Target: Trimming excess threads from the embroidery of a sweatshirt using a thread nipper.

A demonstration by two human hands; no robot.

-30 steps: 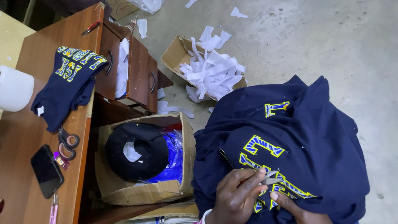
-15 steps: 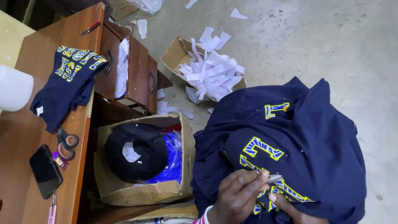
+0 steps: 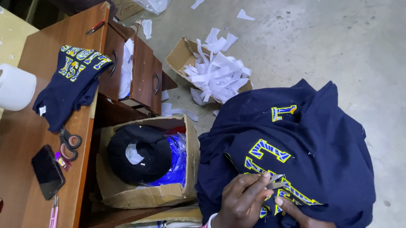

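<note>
While the left hand (image 3: 240, 206) pinches small metal snips (image 3: 273, 179) in closed fingers, the right hand (image 3: 311, 222) presses narrow fingers on the navy garment (image 3: 322, 154) draped over the lap; farther off, scissors (image 3: 70, 141) and a phone (image 3: 47, 171) lie on the wooden counter (image 3: 24, 138).

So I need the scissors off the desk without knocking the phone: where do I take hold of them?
Take the scissors by the black handle loops, coming from above on the side of the folded navy shirt. The loops lie flat and open on the wooden desk, while the phone sits close on the opposite side.
</note>
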